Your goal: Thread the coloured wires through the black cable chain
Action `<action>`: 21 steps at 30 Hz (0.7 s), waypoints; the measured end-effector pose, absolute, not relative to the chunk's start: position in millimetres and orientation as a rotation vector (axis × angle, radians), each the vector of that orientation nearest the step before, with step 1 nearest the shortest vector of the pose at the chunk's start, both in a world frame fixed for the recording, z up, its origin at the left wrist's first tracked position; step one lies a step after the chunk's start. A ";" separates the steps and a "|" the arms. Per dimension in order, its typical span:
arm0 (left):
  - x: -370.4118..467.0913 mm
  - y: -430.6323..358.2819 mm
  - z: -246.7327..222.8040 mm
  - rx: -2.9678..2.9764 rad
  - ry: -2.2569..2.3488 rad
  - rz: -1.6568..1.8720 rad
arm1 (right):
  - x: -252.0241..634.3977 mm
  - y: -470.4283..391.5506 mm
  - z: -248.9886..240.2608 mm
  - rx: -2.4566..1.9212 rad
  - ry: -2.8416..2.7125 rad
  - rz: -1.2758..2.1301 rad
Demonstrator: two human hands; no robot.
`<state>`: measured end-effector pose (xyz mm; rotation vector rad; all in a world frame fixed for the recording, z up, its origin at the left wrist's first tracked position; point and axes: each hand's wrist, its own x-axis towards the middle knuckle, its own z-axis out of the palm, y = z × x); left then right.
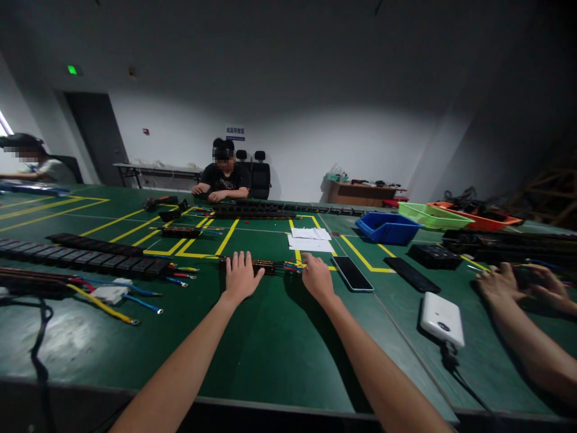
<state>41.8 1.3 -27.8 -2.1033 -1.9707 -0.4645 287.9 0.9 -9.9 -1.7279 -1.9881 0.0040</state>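
Note:
On the green table in front of me lies a short black cable chain (267, 266) with copper-coloured strips along its top. My left hand (241, 279) rests over its left part, fingers stretched and spread. Coloured wires (292, 266) with metal lugs come out of its right end. There my right hand (318, 278) is bent, with the index finger forward at the wire tips. Its thumb and the other fingertips are mostly hidden. White papers (311, 239) lie just beyond, and a phone (353, 274) lies to the right of my right hand.
Long black cable chains (85, 258) and wires with lugs (106, 307) lie left. To the right are a blue bin (386, 228), a green basket (433, 216), a black phone (412, 275) and a white power bank (442, 319). A co-worker's hands (505, 285) work far right; another person (225, 177) sits opposite.

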 end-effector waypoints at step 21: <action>41.3 -0.5 -28.4 -2.109 -1.932 -0.450 | 291.4 5.0 -19.6 -1.725 -2.069 0.112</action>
